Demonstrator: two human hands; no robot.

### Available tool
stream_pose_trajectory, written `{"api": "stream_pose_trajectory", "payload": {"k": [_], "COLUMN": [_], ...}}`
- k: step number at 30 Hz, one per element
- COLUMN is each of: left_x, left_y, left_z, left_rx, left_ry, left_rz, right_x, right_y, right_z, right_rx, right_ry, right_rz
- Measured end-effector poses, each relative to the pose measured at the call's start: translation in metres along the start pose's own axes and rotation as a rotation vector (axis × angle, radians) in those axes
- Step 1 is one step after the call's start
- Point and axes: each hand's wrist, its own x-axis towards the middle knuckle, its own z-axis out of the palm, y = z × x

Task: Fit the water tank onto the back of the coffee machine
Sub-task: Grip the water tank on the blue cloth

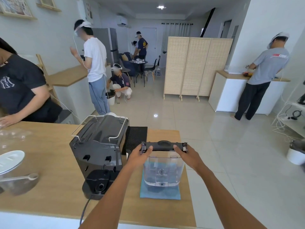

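The wooden counter [49, 162] carries the black coffee machine [99, 151] near its middle, back face toward the person, cable trailing over the near edge. Just right of it, toward the right edge, the clear water tank [163, 169] stands on a blue cloth [145, 194]. The left hand [140, 154] and right hand [189, 156] are clamped on the ends of the tank's black lid [163, 145]. If only the lid is gripped, it could pull off or the tank tilt during the lift. No legible writing on either.

White walls, a glossy tiled floor [189, 116], a folding rattan screen [198, 66], a grey fridge [113, 43] and a ceiling lamp [161, 7] switched on.
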Motion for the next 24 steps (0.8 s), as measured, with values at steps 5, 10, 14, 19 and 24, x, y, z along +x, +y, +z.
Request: {"api": "stream_pose_trajectory", "payload": {"k": [5, 10, 14, 19, 24], "left_x": [-0.002, 0.011, 0.0, -0.003, -0.002], "left_y": [-0.004, -0.027, -0.011, -0.005, -0.003], "left_z": [0.001, 0.002, 0.001, -0.002, -0.003], "left_rx": [-0.017, -0.07, -0.061, -0.041, -0.057], "left_ry": [0.073, 0.15, 0.198, 0.264, 0.291], "left_rz": [0.111, 0.128, 0.164, 0.19, 0.236], "right_x": [-0.003, -0.007, -0.004, 0.0, 0.008], "right_y": [0.012, 0.015, 0.017, 0.015, 0.003], "right_z": [-0.001, -0.001, -0.002, -0.005, -0.01], "right_rx": [0.058, 0.127, 0.184, 0.187, 0.187], "right_ry": [0.05, 0.092, 0.108, 0.103, 0.104], "right_rz": [-0.083, -0.128, -0.135, -0.153, -0.143]}}
